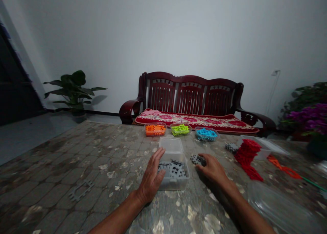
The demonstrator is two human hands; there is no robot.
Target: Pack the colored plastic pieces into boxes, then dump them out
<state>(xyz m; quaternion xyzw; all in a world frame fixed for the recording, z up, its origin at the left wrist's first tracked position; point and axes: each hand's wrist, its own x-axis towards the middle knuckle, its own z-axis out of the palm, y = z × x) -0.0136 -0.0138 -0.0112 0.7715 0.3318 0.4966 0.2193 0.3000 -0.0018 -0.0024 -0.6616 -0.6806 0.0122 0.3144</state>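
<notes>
Both my forearms [120, 212] cross the floral tablecloth [122, 159]. My left hand [152, 174], thumb wide, touches the clear box [170, 185] of grey pieces [175, 170]; my right hand [212, 167] touches a grey cluster [196, 159] just right, grip unclear. Beyond, a wooden bench [190, 94] fronts a white wall [178, 40].

here's the bare left forearm [121, 210] slanting up from below, the bare left hand [151, 177] with fingers [156, 157] straight, thumb [159, 178] apart — and across, the bare right forearm [240, 200] angles inward, the bare right hand [214, 167] low, fingers bent leftward.
</notes>
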